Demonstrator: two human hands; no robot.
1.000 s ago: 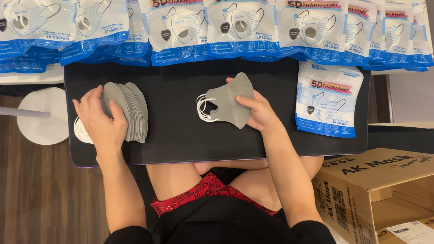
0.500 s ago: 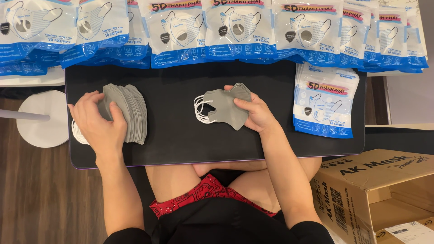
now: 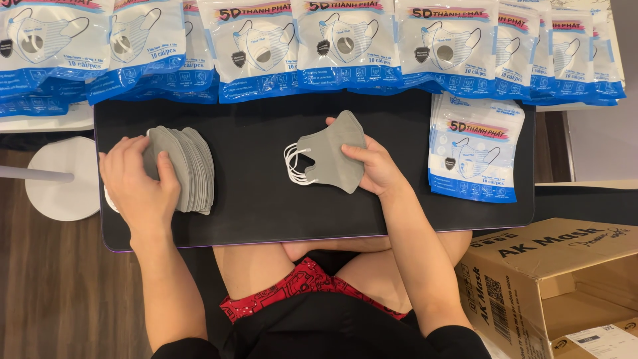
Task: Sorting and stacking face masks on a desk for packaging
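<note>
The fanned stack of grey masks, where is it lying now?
In the head view the fanned stack of grey masks lies at the left end of the black board, under the left hand.

Dark wood-plank floor (image 3: 53, 292) underneath, a round white stool (image 3: 66, 176) off to one side, and an open cardboard box (image 3: 551, 279) opposite.
</note>
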